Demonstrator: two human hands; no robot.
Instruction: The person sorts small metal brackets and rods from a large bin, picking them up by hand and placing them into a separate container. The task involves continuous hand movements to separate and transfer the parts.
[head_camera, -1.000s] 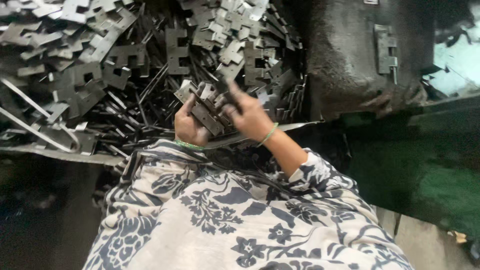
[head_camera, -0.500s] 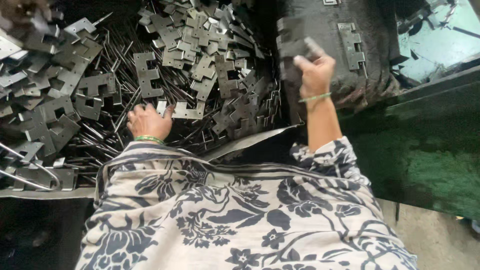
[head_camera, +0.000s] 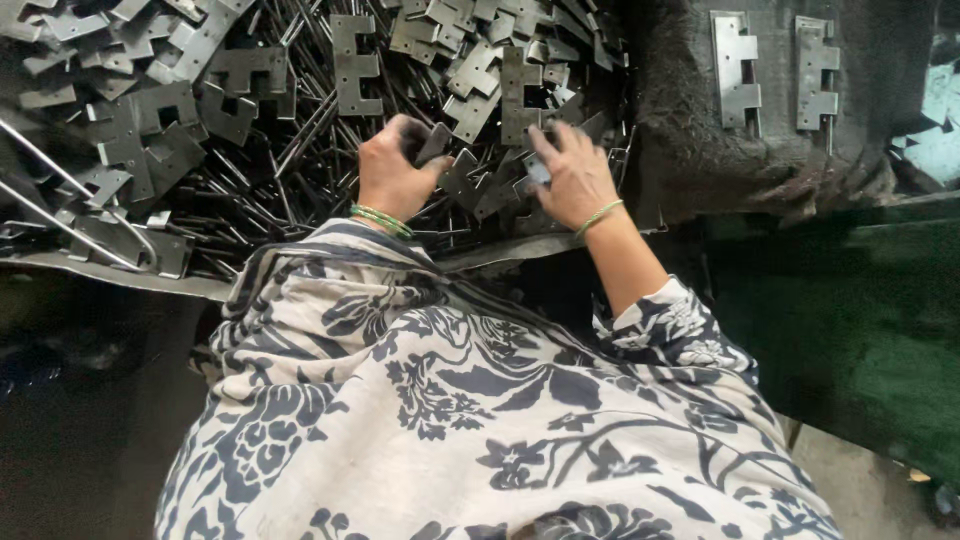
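A heap of flat grey metal hinge plates (head_camera: 352, 62) mixed with thin metal rods (head_camera: 300, 150) fills the surface in front of me. My left hand (head_camera: 392, 175), with a green bangle at the wrist, is closed around one dark hinge plate (head_camera: 432, 143) at the near edge of the heap. My right hand (head_camera: 570, 172), also with a green band, lies spread on the pile, fingertips on a small plate (head_camera: 535, 172). Whether it grips that plate I cannot tell.
Two hinge plates (head_camera: 735, 68) lie side by side on a dark, grimy block (head_camera: 700, 150) to the right. A green surface (head_camera: 860, 330) lies lower right. My patterned blue-and-cream garment (head_camera: 450, 400) fills the foreground. Bent rods (head_camera: 60, 215) stick out at left.
My right hand has come back from the dark block, where it set a plate, down to the pile. My left hand has closed on a plate in the heap.
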